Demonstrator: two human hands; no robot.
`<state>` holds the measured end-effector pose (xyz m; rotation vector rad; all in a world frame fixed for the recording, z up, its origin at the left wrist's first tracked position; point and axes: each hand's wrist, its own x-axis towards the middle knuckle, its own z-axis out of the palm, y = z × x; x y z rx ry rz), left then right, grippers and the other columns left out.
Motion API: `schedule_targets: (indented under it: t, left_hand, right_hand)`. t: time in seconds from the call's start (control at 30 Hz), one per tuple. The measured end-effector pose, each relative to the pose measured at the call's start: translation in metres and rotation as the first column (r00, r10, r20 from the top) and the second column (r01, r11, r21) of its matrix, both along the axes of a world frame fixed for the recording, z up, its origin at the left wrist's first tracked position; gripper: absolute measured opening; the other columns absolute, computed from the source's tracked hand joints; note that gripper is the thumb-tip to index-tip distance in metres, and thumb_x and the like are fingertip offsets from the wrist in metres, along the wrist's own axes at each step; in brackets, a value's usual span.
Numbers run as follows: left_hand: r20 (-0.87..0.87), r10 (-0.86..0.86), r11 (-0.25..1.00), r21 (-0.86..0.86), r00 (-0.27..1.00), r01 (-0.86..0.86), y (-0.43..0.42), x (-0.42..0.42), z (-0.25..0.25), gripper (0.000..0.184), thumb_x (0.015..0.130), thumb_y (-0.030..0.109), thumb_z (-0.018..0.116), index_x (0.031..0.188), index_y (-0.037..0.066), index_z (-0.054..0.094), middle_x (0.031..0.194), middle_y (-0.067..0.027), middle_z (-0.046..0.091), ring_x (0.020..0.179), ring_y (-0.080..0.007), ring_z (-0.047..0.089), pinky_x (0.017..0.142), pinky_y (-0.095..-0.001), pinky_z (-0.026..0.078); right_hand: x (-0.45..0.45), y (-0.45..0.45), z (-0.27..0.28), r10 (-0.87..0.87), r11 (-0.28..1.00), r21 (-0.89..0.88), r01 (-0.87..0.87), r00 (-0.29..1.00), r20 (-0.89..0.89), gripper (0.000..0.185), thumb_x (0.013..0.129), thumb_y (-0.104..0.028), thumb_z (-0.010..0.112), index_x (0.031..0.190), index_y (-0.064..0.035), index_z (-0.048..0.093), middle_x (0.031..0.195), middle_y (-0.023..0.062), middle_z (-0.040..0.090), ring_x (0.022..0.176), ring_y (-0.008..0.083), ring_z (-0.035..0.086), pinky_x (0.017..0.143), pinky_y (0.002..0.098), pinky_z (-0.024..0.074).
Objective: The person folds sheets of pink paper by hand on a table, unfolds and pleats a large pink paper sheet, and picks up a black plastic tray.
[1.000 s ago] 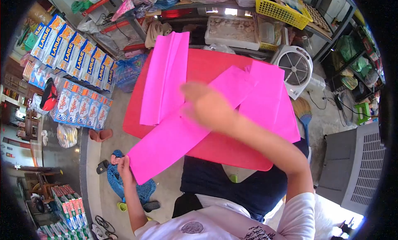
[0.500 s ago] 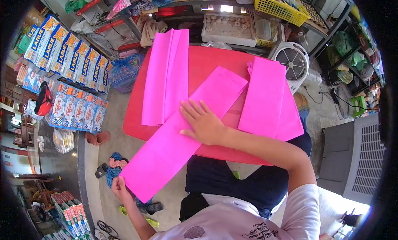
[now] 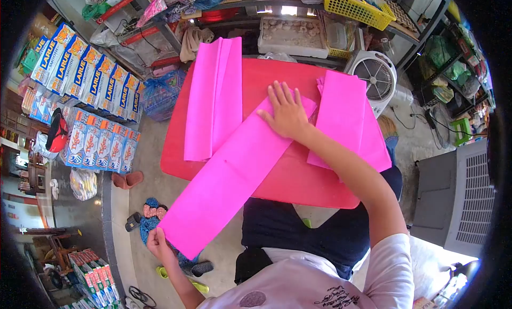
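The long, flat, bright pink strip of thin sheet material (image 3: 216, 181) runs diagonally between the 2 hands, its far part lying on the smooth red tabletop with rounded corners (image 3: 288, 183) and its near end reaching past the edge, over the floor. The left hand (image 3: 158, 243) pinches the near-left corner between thumb and fingers; the right hand (image 3: 288, 116) is spread flat on the far part, pressing rather than gripping.

The strip looks light and limp, probably soft paper or thin cloth; which of the 2 cannot be told. It should crease easily, and if it is paper, a hard tug at 1 corner might tear it. The sheet may slide on the tabletop unless weighted by a palm. The corners and short ends seem the best places to pinch, with a wide, open palm better suited to the middle.

Left of the right hand lies a bright pink, lengthwise-folded bundle (image 3: 205, 103), its loose ridges suggesting that it would shift if brushed. To that hand's right, bright pink, flat, overlapping folded sheets (image 3: 341, 122) would likely need support beneath their layers.
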<state>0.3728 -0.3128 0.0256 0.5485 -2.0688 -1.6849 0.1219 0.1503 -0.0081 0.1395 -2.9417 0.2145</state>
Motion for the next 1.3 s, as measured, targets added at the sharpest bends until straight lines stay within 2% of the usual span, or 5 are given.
schedule_targets:
  t: [0.3,0.57,1.07,1.17,1.3]
  left_hand:
    - [0.017,0.058,0.997,0.055,0.998,-0.058,0.003,-0.004,-0.015,0.024,0.103,0.023,0.066,0.092,0.003,0.064,0.083,0.0012,0.064,0.073,-0.0059,0.056,0.064,-0.0246,0.045]
    - [0.001,0.198,0.970,0.143,0.980,-0.197,0.021,-0.013,-0.026,0.026,0.105,0.027,0.064,0.099,0.002,0.065,0.088,0.0001,0.064,0.077,-0.0075,0.058,0.067,-0.0262,0.048]
    - [0.004,0.221,0.956,0.197,0.975,-0.217,0.020,-0.014,-0.024,0.032,0.105,0.032,0.055,0.094,0.004,0.064,0.089,-0.0013,0.060,0.079,-0.0138,0.058,0.072,-0.0322,0.049]
    - [0.044,0.204,0.888,0.411,0.978,-0.204,0.016,-0.015,-0.027,0.037,0.106,0.037,0.052,0.093,0.004,0.063,0.092,-0.0039,0.062,0.082,-0.0167,0.060,0.076,-0.0342,0.050]
    - [0.112,0.250,0.892,0.361,0.962,-0.274,0.037,-0.018,-0.002,0.038,0.106,0.038,0.051,0.098,0.003,0.064,0.099,-0.0070,0.064,0.089,-0.0185,0.063,0.079,-0.0340,0.052]
  right_hand:
    - [-0.027,0.020,0.019,-0.127,0.981,0.118,0.154,0.969,-0.212,0.087,0.103,-0.066,0.032,0.160,0.0001,0.028,0.169,0.0199,0.022,0.157,0.0404,0.015,0.126,0.0580,0.0119]
    - [0.081,-0.066,0.009,0.307,0.941,-0.139,-0.309,0.951,-0.038,0.087,0.102,-0.067,0.034,0.161,-0.0031,0.028,0.167,0.0248,0.024,0.156,0.0412,0.017,0.126,0.0586,0.0130]
    - [0.008,-0.010,0.004,-0.164,0.982,0.074,0.173,0.980,-0.110,0.081,0.102,-0.060,0.041,0.159,-0.0032,0.032,0.165,0.0247,0.027,0.154,0.0438,0.022,0.124,0.0600,0.0158]
    - [0.057,-0.031,0.047,0.108,0.978,-0.144,-0.149,0.960,-0.256,0.069,0.101,-0.049,0.052,0.151,-0.0009,0.045,0.157,0.0261,0.041,0.146,0.0444,0.037,0.121,0.0576,0.0271]
    - [0.179,-0.079,0.052,0.612,0.639,-0.403,-0.655,0.750,-0.250,0.038,0.090,-0.026,0.065,0.118,-0.0003,0.066,0.122,0.0195,0.066,0.111,0.0381,0.066,0.095,0.0476,0.0554]
